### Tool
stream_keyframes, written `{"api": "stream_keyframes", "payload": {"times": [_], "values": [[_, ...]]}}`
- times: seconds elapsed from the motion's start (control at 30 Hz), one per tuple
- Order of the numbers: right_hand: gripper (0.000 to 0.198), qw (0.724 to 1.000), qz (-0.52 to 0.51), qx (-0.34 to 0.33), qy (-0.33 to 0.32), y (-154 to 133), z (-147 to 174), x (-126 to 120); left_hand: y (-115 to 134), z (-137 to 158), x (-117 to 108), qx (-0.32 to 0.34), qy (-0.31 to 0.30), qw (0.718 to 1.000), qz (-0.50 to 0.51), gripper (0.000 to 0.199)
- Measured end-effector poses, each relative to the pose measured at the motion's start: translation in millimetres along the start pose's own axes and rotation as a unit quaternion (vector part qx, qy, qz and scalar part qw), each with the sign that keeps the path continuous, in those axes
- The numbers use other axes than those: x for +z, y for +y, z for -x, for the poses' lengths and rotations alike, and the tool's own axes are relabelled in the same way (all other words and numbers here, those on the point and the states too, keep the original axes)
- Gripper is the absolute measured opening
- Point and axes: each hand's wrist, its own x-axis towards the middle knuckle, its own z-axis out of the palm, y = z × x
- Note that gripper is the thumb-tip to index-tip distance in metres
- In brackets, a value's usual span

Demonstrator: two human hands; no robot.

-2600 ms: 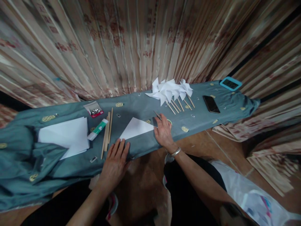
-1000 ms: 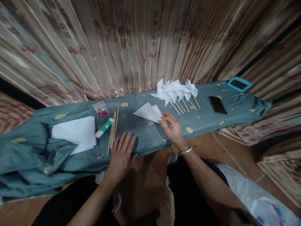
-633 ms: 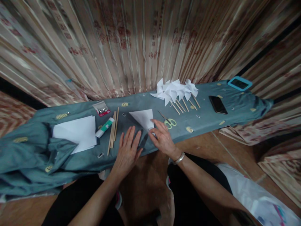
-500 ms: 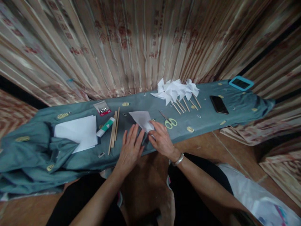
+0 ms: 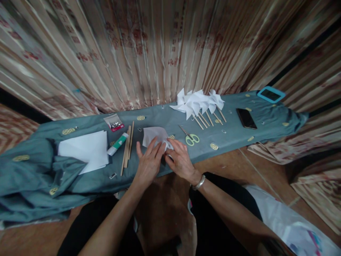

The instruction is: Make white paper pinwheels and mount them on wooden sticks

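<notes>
A small sheet of white paper (image 5: pixel 152 133) lies on the cloth in front of me, its near right part bent up. My left hand (image 5: pixel 148 163) rests over its near edge, palm down, with the little finger spread out to the side. At the paper's right corner, my right hand (image 5: pixel 182 160) has its fingers and thumb closed on the folded part. The fingers partly hide the fold. Just right of the paper lie scissors with light green handles (image 5: pixel 191 139). Several wooden sticks (image 5: pixel 127 149) are to the left of my left hand.
White paper pinwheels (image 5: pixel 198 102) on sticks lie at the back. To the left are a green-and-white glue box (image 5: pixel 117 144), an open box of metal pins (image 5: pixel 114 123) and a stack of paper (image 5: pixel 85 149). A phone (image 5: pixel 246 118) and a blue-framed device (image 5: pixel 271 94) lie right.
My left hand has slid right and up onto the paper, closer to my right hand. The paper has turned slightly, and its near right corner is bent further under the fingers.
</notes>
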Motion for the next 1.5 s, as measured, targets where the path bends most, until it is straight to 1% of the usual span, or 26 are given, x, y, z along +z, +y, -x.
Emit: {"api": "stream_keyframes", "payload": {"times": [0.2, 0.4, 0.53, 0.73, 0.87, 1.03, 1.2, 1.37, 1.5], "values": [[0.017, 1.000, -0.021, 0.010, -0.004, 1.2, 2.0, 0.4, -7.2, -1.0, -2.1, -0.015, -0.008, 1.000, 0.012, 0.027], [0.026, 1.000, -0.019, 0.013, -0.021, 1.0, 2.4, -1.9, -17.1, -2.7, -6.7, -0.012, 0.000, 1.000, 0.011, 0.024], [0.031, 0.999, -0.003, 0.017, -0.037, 6.2, 1.3, -3.9, -24.4, -2.4, -8.4, -0.019, 0.009, 1.000, 0.009, 0.026], [0.047, 0.997, 0.040, -0.024, -0.059, 17.6, -0.3, -6.5, -28.0, 1.3, -8.0, -0.010, 0.019, 0.999, 0.036, 0.027], [0.050, 0.996, 0.057, -0.045, -0.057, 22.0, -0.8, -8.2, -25.2, 5.9, -7.2, 0.008, 0.017, 0.998, 0.063, 0.026], [0.045, 0.997, 0.040, -0.053, -0.043, 28.2, 1.1, -10.0, -19.8, 15.9, -6.7, 0.028, 0.004, 0.995, 0.095, 0.026], [0.039, 0.997, -0.011, -0.066, -0.046, 34.8, 8.3, -11.0, -19.0, 25.3, -9.1, 0.038, 0.012, 0.993, 0.111, 0.025], [0.030, 0.994, -0.061, -0.055, -0.072, 39.8, 15.3, -9.9, -23.4, 30.5, -11.2, 0.025, 0.006, 0.993, 0.115, 0.023], [0.024, 0.991, -0.100, -0.037, -0.085, 38.7, 13.2, -13.8, -26.7, 32.0, -9.3, -0.002, 0.006, 0.995, 0.097, 0.023]]}}
